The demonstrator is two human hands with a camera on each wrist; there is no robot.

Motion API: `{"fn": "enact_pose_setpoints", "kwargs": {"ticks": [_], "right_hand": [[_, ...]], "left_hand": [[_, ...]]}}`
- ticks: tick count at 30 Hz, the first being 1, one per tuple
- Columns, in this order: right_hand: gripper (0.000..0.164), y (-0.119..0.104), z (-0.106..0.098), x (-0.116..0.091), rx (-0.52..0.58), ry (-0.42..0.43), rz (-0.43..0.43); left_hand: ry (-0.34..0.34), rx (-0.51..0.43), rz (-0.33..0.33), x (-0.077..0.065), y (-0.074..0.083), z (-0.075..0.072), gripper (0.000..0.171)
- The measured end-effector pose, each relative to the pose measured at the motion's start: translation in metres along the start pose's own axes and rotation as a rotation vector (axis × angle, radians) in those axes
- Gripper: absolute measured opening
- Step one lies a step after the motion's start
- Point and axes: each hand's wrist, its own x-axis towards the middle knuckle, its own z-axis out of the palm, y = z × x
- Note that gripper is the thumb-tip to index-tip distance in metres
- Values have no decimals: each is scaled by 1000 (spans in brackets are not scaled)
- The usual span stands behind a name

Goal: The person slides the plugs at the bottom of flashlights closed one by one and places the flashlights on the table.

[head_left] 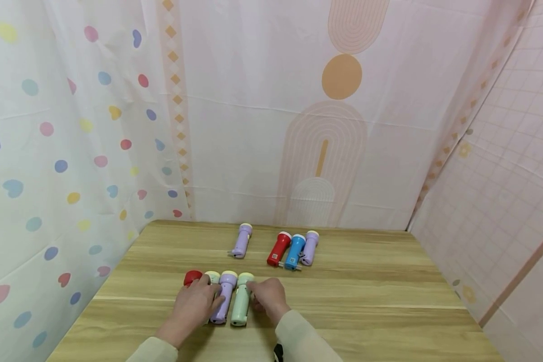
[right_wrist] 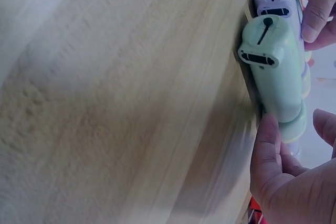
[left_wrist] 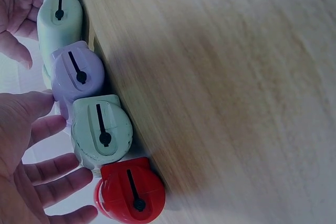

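Note:
Four flashlights stand side by side in a near row: a red flashlight (head_left: pixel 192 277), a light green flashlight (left_wrist: pixel 107 135), a purple flashlight (head_left: pixel 225 296) and another light green flashlight (head_left: pixel 241 303). They lie lengthwise, lens heads pointing away. My left hand (head_left: pixel 195 300) reaches over the red one and its green neighbour, fingers spread, the thumb at the purple one's side. Beside the rightmost green flashlight is my right hand (head_left: pixel 269 296), a fingertip against its side near the head and the thumb apart from it. A narrow gap separates this flashlight from the purple one.
Farther back on the wooden table (head_left: pixel 366 291) lie a purple flashlight (head_left: pixel 243 241), a red flashlight (head_left: pixel 279 249), a blue flashlight (head_left: pixel 295 252) and another purple flashlight (head_left: pixel 309 248). Metal plug prongs stick out near their lower ends. Patterned curtains (head_left: pixel 244 125) surround the table.

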Motion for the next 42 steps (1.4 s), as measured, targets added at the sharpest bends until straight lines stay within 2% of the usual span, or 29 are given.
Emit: {"fn": "enact_pose_setpoints", "kwargs": {"ticks": [7,16,24,34,42], "right_hand": [[28,0,-9,7,19,17,-42],[27,-8,-28,23,41,35,-5],[26,-16,-52,25,90,40,-39],[23,-19,-76,42,121,107,-13],[25,-22,-101,49,63,148,-34]], "left_hand": [[-22,-14,-19,-1,1,0,24],[-33,-27,-25,-2,1,2,25],[-33,-21,-14,-2,2,1,26],[-19,-17,-11,-4,2,3,25],[-33,-20,-12,-3,2,2,27]]}}
